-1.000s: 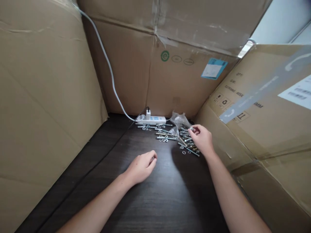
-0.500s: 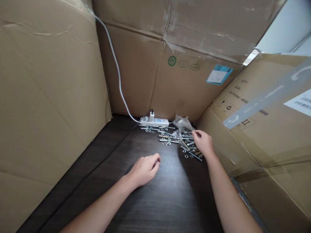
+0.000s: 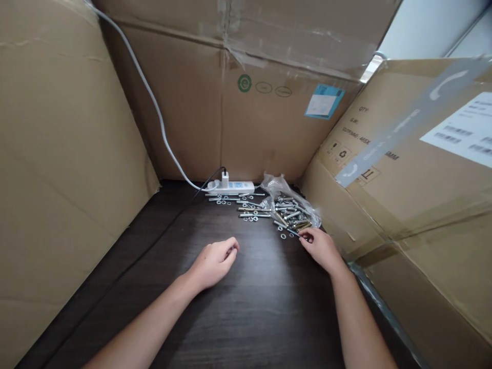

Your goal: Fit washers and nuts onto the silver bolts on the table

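My right hand (image 3: 321, 248) is closed, thumb and fingers pinching the near end of a long bolt (image 3: 286, 227) at the front of a heap of bolts (image 3: 290, 211). The heap lies on a clear plastic bag (image 3: 274, 184). Loose washers (image 3: 283, 236) are on the table by the pinched bolt. My left hand (image 3: 213, 262) rests over the dark table with its fingers curled together; whatever is inside them is hidden. Beyond it, several bolts (image 3: 254, 216) lie side by side in a row, with nuts and washers (image 3: 250, 219) among them.
A white power strip (image 3: 246, 187) with a plugged-in charger (image 3: 225, 179) stands against the back cardboard (image 3: 184, 128). Its white cable (image 3: 154, 105) climbs to the upper left. A black cable (image 3: 149, 246) crosses the table's left side. Cardboard walls (image 3: 61, 154) and a printed box (image 3: 346, 215) flank the table.
My right hand has moved from the back of the heap toward me, to the end of the front bolt. The left hand keeps its curled pose. The view has shifted slightly right.
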Action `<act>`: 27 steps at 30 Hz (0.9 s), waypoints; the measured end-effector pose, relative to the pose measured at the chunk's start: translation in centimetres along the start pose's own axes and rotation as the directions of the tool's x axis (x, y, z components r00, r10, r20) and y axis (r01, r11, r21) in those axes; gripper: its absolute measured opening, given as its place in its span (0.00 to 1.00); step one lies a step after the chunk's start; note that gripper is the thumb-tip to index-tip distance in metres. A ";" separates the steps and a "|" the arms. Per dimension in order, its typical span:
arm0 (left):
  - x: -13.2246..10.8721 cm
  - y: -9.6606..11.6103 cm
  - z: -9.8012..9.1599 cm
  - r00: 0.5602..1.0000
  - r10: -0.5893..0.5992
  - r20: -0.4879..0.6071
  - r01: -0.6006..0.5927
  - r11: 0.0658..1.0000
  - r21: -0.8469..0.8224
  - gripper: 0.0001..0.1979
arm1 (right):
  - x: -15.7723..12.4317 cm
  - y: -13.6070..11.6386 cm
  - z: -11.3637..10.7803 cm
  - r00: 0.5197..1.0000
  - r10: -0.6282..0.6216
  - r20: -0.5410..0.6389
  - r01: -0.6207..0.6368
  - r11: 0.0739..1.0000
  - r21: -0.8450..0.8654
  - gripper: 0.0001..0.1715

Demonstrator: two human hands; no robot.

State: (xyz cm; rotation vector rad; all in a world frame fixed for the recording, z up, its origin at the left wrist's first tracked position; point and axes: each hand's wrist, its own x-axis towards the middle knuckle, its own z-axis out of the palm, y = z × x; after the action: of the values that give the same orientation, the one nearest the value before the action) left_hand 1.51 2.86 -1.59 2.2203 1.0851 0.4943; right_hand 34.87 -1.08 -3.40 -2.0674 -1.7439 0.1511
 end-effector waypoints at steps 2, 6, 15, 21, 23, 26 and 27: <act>0.1 0.0 0.0 1.000 0.005 0.005 -0.005 1.000 -0.001 0.08 | 0.1 -0.3 0.1 1.000 -0.003 -0.025 0.003 1.000 0.004 0.12; 0.1 0.1 0.0 1.000 0.016 0.018 -0.016 1.000 0.003 0.08 | 0.2 -1.3 0.5 0.999 0.002 -0.046 -0.002 1.000 0.014 0.12; 0.2 0.3 -0.1 0.999 0.019 0.031 -0.020 0.999 0.031 0.08 | 0.3 -2.4 0.8 0.997 0.071 -0.014 -0.072 0.990 -0.119 0.09; 0.1 0.3 0.0 0.999 0.022 0.039 -0.024 0.999 0.039 0.09 | 0.4 -3.4 0.7 0.987 0.149 -0.058 -0.158 0.966 -0.202 0.08; 0.1 0.3 0.0 0.999 0.018 0.039 -0.020 0.999 0.039 0.10 | 0.5 -3.7 0.9 0.987 0.144 -0.073 -0.156 0.964 -0.216 0.08; 0.0 0.5 -0.2 0.999 0.020 0.045 -0.021 0.999 0.033 0.10 | 0.7 -4.2 1.3 0.994 0.090 -0.067 -0.102 0.973 -0.205 0.09; 0.0 0.5 -0.2 0.998 0.022 0.050 -0.024 0.999 0.031 0.10 | 0.8 -4.3 1.4 0.996 0.062 -0.065 -0.073 0.978 -0.194 0.09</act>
State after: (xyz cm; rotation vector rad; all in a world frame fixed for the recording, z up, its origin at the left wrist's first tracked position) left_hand 1.71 2.72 -1.09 2.2628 1.0489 0.4319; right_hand 30.55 0.51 -2.85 -2.2475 -1.7141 -0.0633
